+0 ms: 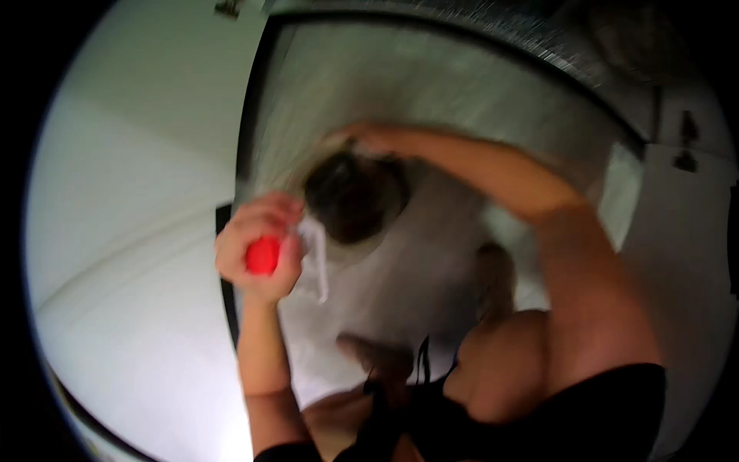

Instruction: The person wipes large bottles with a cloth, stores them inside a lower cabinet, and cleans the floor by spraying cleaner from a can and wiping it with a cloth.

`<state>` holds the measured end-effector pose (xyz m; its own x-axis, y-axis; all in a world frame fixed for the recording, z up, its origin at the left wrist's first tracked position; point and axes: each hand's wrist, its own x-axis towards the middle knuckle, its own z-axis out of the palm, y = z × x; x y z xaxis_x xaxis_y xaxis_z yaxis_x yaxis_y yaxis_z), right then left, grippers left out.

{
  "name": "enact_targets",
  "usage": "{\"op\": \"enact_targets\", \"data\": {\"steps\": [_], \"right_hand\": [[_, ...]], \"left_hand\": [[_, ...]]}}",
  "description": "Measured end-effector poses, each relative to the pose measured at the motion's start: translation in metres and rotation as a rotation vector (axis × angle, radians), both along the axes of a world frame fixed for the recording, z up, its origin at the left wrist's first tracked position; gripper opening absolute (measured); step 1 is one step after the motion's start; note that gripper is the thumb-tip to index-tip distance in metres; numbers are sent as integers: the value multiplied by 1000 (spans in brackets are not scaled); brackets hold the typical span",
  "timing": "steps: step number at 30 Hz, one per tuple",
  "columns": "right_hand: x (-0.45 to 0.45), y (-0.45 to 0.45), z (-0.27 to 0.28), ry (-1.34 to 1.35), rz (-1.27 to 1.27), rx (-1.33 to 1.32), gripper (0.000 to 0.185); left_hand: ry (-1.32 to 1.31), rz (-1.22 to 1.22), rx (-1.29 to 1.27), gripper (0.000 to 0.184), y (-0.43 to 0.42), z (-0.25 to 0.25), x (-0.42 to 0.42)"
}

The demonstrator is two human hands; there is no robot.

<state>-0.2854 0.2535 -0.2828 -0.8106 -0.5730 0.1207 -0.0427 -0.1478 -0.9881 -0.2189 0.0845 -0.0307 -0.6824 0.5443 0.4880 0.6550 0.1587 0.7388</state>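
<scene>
"Left hand (pixel 260 229)?"
"Closed round a red item (pixel 262 256), beside the dark round object (pixel 354 199); a steady grip serves us best."
"Right hand (pixel 371 138)?"
"At that object's far edge; blurred, we cannot tell its grip."

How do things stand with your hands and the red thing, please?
Left hand closed around red thing. Right hand at far edge of dark round thing, grip too blurred to tell. Obstructions unclear through blur.

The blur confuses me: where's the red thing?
Left of centre in the head view, the red thing is held in the left hand, near the dark round object.
</scene>
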Motion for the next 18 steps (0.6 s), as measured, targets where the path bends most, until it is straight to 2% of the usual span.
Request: {"op": "enact_targets", "data": {"steps": [1, 2, 3, 5, 7, 9, 11, 13, 14, 15, 16, 18], "right_hand": [[1, 13, 52, 45, 122, 134, 37], [-24, 19, 79, 18, 129, 139, 35], [-20, 21, 82, -117, 103, 105, 34], [-3, 23, 90, -473, 6, -23, 31], [32, 33, 86, -467, -152, 16, 32], [77, 15, 55, 696, -692, 160, 34], [136, 7, 130, -532, -496, 214, 36], [181, -27, 118, -422, -610, 103, 44], [185, -30, 128, -308, -617, 126, 48], [186, -32, 139, -198, -618, 149, 52], [179, -32, 151, -152, -645, 128, 51], [154, -28, 177, -53, -518, 62, 48]], "left_hand": [[-3, -48, -24, 16, -4, -1, -6], [97, -92, -123, 21, 6, 21, -25], [178, -135, -232, 27, 6, 29, -29], [266, -25, -379, 36, 7, 46, -23], [245, 98, -478, 43, -5, 49, -13], [112, 202, -510, 50, -34, 52, 2], [-25, 281, -536, 52, -62, 49, 19], [-214, 403, -395, 54, -65, 48, 43], [-313, 461, -320, 56, -61, 46, 55], [-382, 563, -136, 61, -51, 43, 67], [-309, 637, -173, 64, -36, 44, 71], [-184, 751, -230, 65, -8, 49, 76]]}}
